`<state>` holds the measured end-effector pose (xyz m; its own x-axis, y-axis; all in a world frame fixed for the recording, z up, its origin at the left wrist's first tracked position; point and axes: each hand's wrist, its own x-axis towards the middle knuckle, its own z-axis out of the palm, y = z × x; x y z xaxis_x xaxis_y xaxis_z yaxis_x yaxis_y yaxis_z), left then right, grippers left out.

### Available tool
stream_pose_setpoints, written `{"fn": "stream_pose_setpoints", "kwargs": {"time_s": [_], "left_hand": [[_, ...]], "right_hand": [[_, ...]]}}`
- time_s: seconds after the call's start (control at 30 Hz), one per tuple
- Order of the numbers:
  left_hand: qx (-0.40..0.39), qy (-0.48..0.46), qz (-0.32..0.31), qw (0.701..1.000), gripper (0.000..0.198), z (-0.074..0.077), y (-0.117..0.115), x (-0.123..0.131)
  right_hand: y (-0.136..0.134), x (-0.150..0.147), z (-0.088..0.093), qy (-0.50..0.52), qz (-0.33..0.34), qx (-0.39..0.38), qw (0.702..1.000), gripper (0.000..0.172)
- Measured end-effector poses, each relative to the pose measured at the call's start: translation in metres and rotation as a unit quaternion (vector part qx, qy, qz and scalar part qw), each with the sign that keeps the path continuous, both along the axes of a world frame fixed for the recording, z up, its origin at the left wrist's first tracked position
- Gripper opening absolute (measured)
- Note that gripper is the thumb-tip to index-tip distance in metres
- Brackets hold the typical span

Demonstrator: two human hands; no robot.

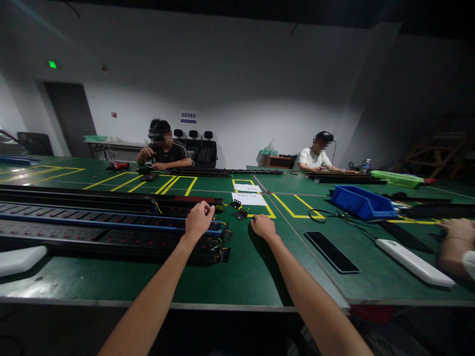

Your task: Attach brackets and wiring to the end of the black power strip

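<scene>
Several long black power strips (pixel 141 236), one with a blue edge, lie side by side on the green table, with small red marks along their faces. My left hand (pixel 199 220) is over their right end, its fingers curled; what they hold, if anything, is hidden. To its right, my right hand (pixel 263 227) rests on the tabletop with fingers bent under, their tips out of sight. Just left of it lies a small black bracket (pixel 240 214) with a bit of yellow wire. Loose wires and black end pieces (pixel 224 242) stick out from the strip ends.
Right of my hands lie a phone (pixel 331 251), a white power bank-like block (pixel 413 262) and a blue bin (pixel 361 201) beside a black cable. Paper sheets (pixel 249 199) lie ahead. Another person's arm (pixel 458 242) reaches in at right; two people sit across the table.
</scene>
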<state>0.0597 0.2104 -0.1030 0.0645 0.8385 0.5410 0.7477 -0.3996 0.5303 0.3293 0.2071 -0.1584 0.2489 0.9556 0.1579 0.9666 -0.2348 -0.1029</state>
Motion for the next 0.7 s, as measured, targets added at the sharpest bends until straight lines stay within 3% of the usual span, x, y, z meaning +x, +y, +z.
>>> {"fn": "stream_pose_setpoints", "kwargs": {"time_s": [0.7], "left_hand": [[-0.009, 0.003, 0.002, 1.000, 0.027, 0.0013, -0.0016, 0.0001]], "right_hand": [[0.0019, 0.0015, -0.0030, -0.001, 0.002, 0.001, 1.000, 0.044]]}}
